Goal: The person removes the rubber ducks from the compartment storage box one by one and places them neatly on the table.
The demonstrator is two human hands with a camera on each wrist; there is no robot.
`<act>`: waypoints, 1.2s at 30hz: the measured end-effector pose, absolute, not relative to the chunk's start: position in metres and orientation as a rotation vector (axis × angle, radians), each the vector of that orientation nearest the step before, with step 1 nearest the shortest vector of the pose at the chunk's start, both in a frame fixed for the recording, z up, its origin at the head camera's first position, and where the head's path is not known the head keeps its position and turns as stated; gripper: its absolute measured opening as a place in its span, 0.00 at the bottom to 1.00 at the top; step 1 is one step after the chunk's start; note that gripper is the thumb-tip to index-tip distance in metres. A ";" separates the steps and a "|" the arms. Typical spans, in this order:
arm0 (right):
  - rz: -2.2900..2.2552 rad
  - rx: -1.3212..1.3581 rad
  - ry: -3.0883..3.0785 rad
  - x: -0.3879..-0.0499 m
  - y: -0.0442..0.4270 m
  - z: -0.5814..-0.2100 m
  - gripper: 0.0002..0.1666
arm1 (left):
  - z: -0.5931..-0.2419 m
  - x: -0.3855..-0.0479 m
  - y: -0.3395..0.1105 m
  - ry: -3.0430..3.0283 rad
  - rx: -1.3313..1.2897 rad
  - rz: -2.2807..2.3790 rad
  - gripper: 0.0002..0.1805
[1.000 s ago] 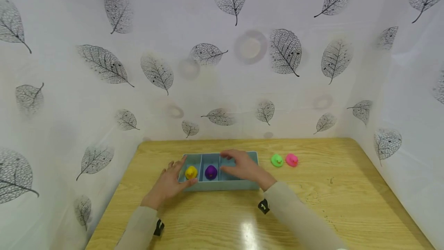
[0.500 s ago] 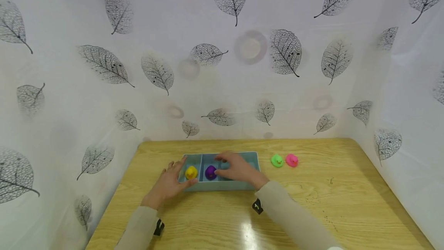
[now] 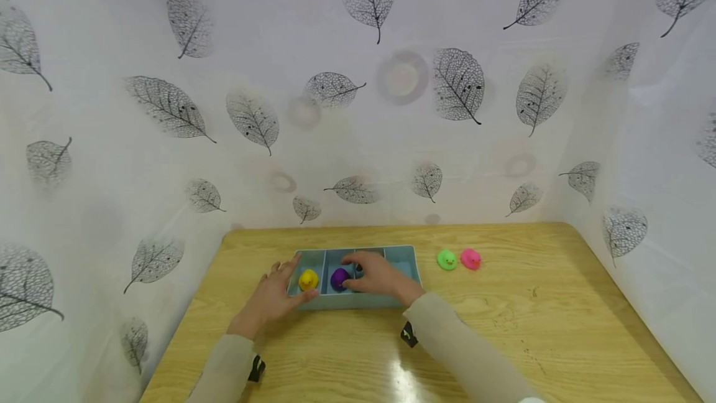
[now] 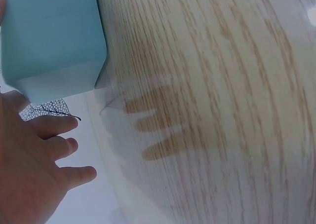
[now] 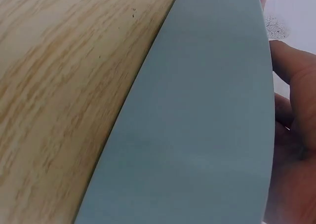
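A blue-grey divided box (image 3: 363,301) lies on the table, a yellow duck (image 3: 308,280) in its leftmost compartment and a purple duck (image 3: 339,279) in the one beside it. My left hand (image 3: 271,298) rests at the box's left end, fingers spread along the far side and thumb at the near rim. Over the middle, my right hand (image 3: 381,277) has its thumb and fingertips at the purple duck's right side; a grip cannot be made out. Outer walls of the box fill much of the left wrist view (image 4: 54,36) and right wrist view (image 5: 192,115).
A green duck (image 3: 447,259) and a pink duck (image 3: 471,259) sit on the wooden table (image 3: 537,316), right of the box. White leaf-patterned sheeting (image 3: 358,135) stands behind the table and at both sides.
My right hand has moved left across the box to the purple duck, uncovering the rightmost compartment. The left hand stays at the box's left end.
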State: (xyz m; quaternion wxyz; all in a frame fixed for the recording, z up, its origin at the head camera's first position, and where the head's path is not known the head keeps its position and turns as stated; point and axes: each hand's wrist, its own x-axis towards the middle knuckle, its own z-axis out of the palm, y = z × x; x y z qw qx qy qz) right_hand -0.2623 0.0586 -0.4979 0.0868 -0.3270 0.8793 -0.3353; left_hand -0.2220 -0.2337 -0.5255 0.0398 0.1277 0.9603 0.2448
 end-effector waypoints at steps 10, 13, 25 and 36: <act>-0.906 -0.954 2.697 -0.262 0.051 -0.504 0.31 | -0.522 -0.219 -0.233 2.933 0.383 0.755 0.56; -0.901 -0.950 2.702 -0.262 0.049 -0.503 0.30 | -0.522 -0.219 -0.234 2.943 0.391 0.750 0.56; -0.838 -0.932 2.736 -0.265 0.043 -0.510 0.28 | -0.529 -0.222 -0.236 2.947 0.400 0.743 0.56; -0.790 -0.816 2.741 -0.265 0.034 -0.505 0.31 | -0.527 -0.221 -0.235 2.954 0.405 0.752 0.56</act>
